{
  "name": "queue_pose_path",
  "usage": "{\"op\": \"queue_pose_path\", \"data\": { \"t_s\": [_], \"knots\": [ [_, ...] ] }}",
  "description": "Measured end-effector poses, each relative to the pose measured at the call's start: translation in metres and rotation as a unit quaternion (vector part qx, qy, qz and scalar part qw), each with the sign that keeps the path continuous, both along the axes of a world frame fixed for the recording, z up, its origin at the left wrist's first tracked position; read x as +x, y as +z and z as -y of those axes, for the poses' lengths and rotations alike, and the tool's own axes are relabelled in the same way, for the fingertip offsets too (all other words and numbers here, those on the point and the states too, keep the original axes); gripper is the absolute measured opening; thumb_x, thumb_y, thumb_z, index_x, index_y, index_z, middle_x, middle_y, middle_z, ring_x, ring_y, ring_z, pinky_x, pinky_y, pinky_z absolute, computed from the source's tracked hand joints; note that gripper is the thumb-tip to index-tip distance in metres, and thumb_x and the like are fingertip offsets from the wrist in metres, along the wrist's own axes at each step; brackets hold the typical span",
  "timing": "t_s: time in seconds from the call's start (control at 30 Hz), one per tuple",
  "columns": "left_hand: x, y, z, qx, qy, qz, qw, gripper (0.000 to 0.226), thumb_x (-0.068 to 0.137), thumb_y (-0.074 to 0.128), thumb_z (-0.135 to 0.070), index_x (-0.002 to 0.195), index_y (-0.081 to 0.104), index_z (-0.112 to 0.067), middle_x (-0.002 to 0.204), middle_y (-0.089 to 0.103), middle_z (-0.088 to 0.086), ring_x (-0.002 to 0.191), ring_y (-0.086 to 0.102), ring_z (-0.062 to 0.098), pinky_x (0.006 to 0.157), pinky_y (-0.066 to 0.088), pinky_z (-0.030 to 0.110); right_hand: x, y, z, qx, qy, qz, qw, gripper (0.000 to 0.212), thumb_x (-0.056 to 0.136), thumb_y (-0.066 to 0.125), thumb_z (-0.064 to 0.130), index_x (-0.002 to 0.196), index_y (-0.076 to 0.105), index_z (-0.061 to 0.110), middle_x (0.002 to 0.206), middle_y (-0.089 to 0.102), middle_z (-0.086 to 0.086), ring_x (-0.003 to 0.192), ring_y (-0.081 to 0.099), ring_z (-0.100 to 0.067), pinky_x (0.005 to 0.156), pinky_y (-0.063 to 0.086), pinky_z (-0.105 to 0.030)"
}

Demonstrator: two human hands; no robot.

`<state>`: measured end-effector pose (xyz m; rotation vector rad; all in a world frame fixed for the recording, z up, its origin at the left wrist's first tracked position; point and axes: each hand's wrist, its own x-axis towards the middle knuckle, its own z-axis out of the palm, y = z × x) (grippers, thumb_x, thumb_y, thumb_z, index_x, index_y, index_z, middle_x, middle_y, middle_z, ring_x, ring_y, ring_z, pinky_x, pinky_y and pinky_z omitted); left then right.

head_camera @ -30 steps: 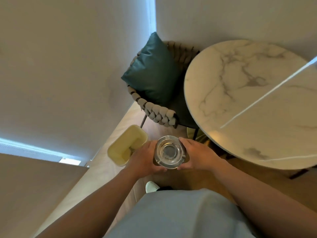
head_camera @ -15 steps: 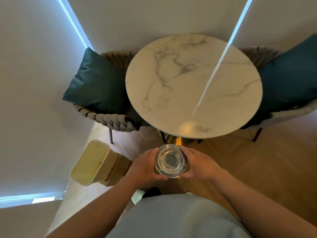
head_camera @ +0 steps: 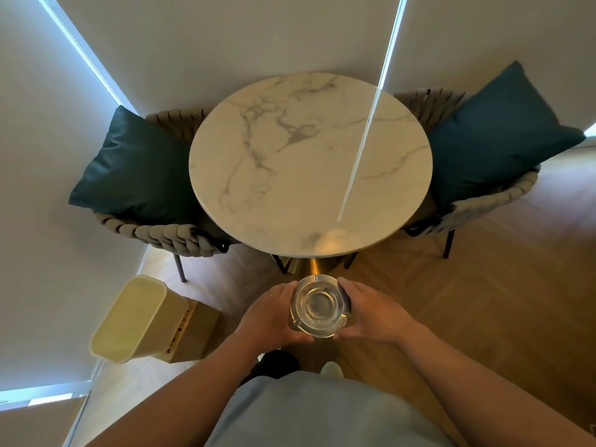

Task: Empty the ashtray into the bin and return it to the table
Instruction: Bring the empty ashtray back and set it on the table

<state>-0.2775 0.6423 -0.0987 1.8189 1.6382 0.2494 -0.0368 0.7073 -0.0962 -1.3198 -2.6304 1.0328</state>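
Note:
A round clear glass ashtray (head_camera: 319,305) sits level between both my hands, just in front of my body and above the wooden floor. My left hand (head_camera: 267,314) grips its left side and my right hand (head_camera: 374,316) grips its right side. Its bowl looks empty apart from a tiny dark speck near the rim. The round white marble table (head_camera: 309,162) stands straight ahead, its near edge a short way beyond the ashtray. The pale yellow bin (head_camera: 138,319) stands on the floor to my left, beside the wall.
A woven chair with a dark teal cushion (head_camera: 135,169) stands left of the table, and a second one with a teal cushion (head_camera: 496,133) stands right of it. The table's gold base (head_camera: 309,266) is under its near edge. Walls close in behind and to the left.
The view has swung right from the bin toward the table, which now sits centred ahead. Both hands keep the same hold on the ashtray; the bin has slid to the lower left.

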Motion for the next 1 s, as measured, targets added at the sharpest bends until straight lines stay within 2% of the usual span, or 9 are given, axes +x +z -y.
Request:
{"op": "queue_pose_path", "data": {
  "t_s": [0.17, 0.27, 0.4, 0.53, 0.77, 0.87, 1.0],
  "knots": [
    [0.003, 0.003, -0.024, 0.004, -0.005, -0.007, 1.000, 0.104, 0.056, 0.081, -0.064, 0.141, 0.030, -0.032, 0.141, 0.048, -0.008, 0.128, 0.044, 0.010, 0.108, 0.040, 0.032, 0.002, 0.007, -0.019, -0.006, -0.001, -0.002, 1.000, 0.088, 0.057, 0.078, 0.069, 0.129, 0.034, 0.044, 0.109, 0.046, 0.029, 0.095, 0.049, 0.002, 0.069, 0.036, -0.011],
    [0.000, 0.005, -0.043, 0.013, -0.011, -0.007, 1.000, 0.102, 0.055, 0.083, -0.061, 0.138, 0.032, -0.032, 0.139, 0.049, -0.008, 0.127, 0.045, 0.010, 0.106, 0.041, 0.031, -0.001, 0.007, -0.037, -0.008, -0.003, 0.002, 1.000, 0.092, 0.056, 0.076, 0.070, 0.132, 0.032, 0.043, 0.112, 0.047, 0.027, 0.096, 0.047, 0.003, 0.070, 0.035, -0.011],
    [-0.009, 0.004, -0.080, 0.019, -0.013, -0.004, 1.000, 0.100, 0.054, 0.084, -0.060, 0.136, 0.035, -0.032, 0.134, 0.051, -0.010, 0.121, 0.048, 0.009, 0.101, 0.044, 0.031, -0.008, 0.001, -0.071, 0.001, -0.008, 0.025, 1.000, 0.098, 0.055, 0.072, 0.074, 0.135, 0.031, 0.036, 0.124, 0.055, 0.014, 0.106, 0.055, -0.008, 0.079, 0.049, -0.025],
    [-0.024, -0.001, -0.123, 0.031, -0.002, 0.010, 0.999, 0.096, 0.053, 0.083, -0.062, 0.133, 0.036, -0.037, 0.129, 0.053, -0.015, 0.117, 0.049, 0.004, 0.097, 0.047, 0.030, -0.022, -0.003, -0.114, -0.001, -0.011, 0.034, 0.999, 0.100, 0.055, 0.071, 0.074, 0.136, 0.028, 0.035, 0.128, 0.057, 0.008, 0.107, 0.057, -0.012, 0.082, 0.053, -0.030],
    [-0.060, -0.006, -0.231, 0.025, -0.013, -0.002, 1.000, 0.101, 0.051, 0.078, -0.072, 0.135, 0.036, -0.035, 0.133, 0.052, -0.015, 0.118, 0.049, 0.006, 0.092, 0.040, 0.021, -0.056, -0.006, -0.213, -0.007, -0.038, 0.047, 0.998, 0.109, 0.059, 0.075, 0.072, 0.145, 0.027, 0.027, 0.135, 0.054, 0.005, 0.115, 0.055, -0.017, 0.090, 0.053, -0.038],
    [-0.074, -0.004, -0.272, 0.025, -0.020, -0.003, 0.999, 0.100, 0.051, 0.080, -0.069, 0.134, 0.037, -0.035, 0.132, 0.053, -0.015, 0.117, 0.049, 0.007, 0.092, 0.042, 0.024, -0.071, -0.004, -0.250, -0.011, -0.050, 0.046, 0.998, 0.108, 0.058, 0.078, 0.069, 0.145, 0.029, 0.026, 0.135, 0.054, 0.005, 0.115, 0.055, -0.017, 0.090, 0.052, -0.037],
    [-0.092, -0.006, -0.333, 0.029, -0.024, -0.010, 0.999, 0.097, 0.051, 0.085, -0.060, 0.132, 0.041, -0.031, 0.129, 0.056, -0.010, 0.116, 0.051, 0.011, 0.092, 0.046, 0.029, -0.092, -0.007, -0.301, -0.013, -0.081, 0.041, 0.996, 0.117, 0.059, 0.084, 0.062, 0.151, 0.026, 0.020, 0.143, 0.050, 0.003, 0.127, 0.050, -0.019, 0.098, 0.047, -0.035]
  ]
}}
